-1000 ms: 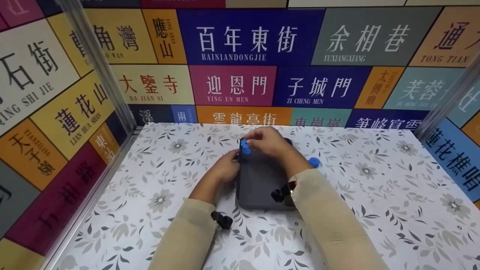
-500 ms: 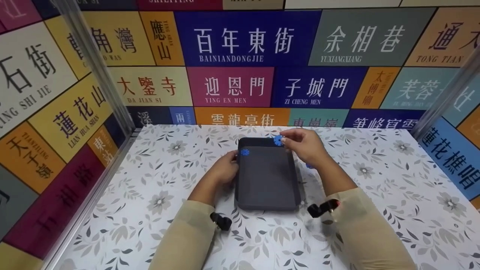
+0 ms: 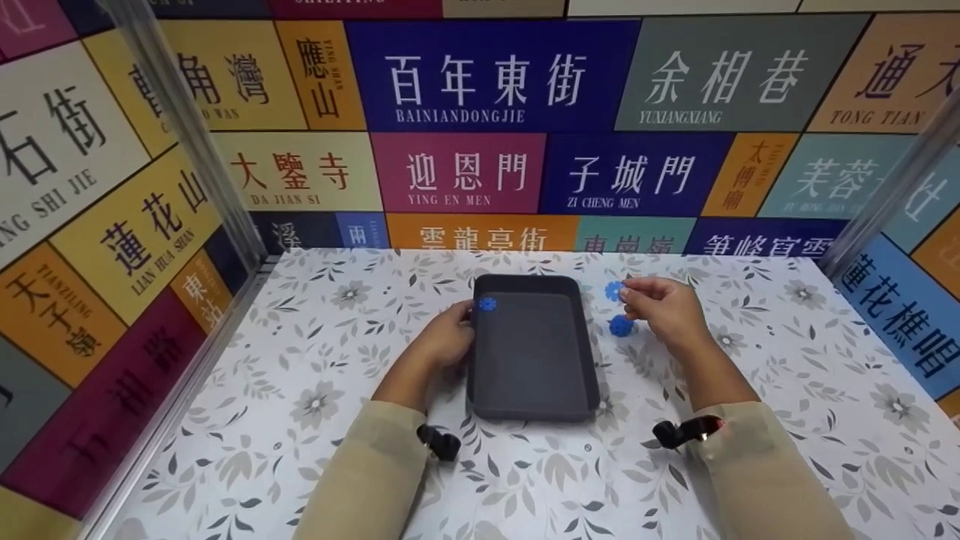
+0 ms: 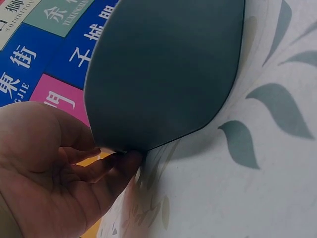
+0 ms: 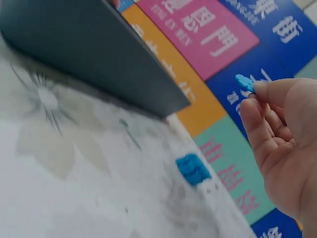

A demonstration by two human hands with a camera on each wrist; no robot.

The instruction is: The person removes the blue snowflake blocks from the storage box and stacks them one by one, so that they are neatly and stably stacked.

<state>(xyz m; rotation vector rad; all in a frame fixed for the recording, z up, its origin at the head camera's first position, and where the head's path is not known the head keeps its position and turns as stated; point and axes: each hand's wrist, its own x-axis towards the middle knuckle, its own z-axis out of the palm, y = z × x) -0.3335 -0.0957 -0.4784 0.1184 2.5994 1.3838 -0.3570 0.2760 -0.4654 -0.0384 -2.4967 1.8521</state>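
A dark grey rectangular tray (image 3: 532, 360) stands on the table, and my left hand (image 3: 446, 335) holds it by its left side. In the left wrist view, the fingers (image 4: 111, 173) grip the tray's lower edge near a corner. Inside the tray, near the far left corner, lies a small blue notched disc (image 3: 488, 304). Between thumb and forefinger, my right hand (image 3: 667, 309) pinches another blue disc (image 5: 244, 83), raised to the right of the tray. Just below that hand, a short stack of blue discs (image 5: 192, 169) sits on the table.
The table wears a white cloth (image 3: 345, 465) with grey flowers and leaves. Coloured panels with Chinese lettering (image 3: 495, 75) rise behind it and at both sides. Clear corner posts (image 3: 202, 135) stand at left and right.
My right hand has moved from the tray's far left corner, over its right rim, to beside the stack, carrying one blue disc. My left hand has stayed on the tray's left side.
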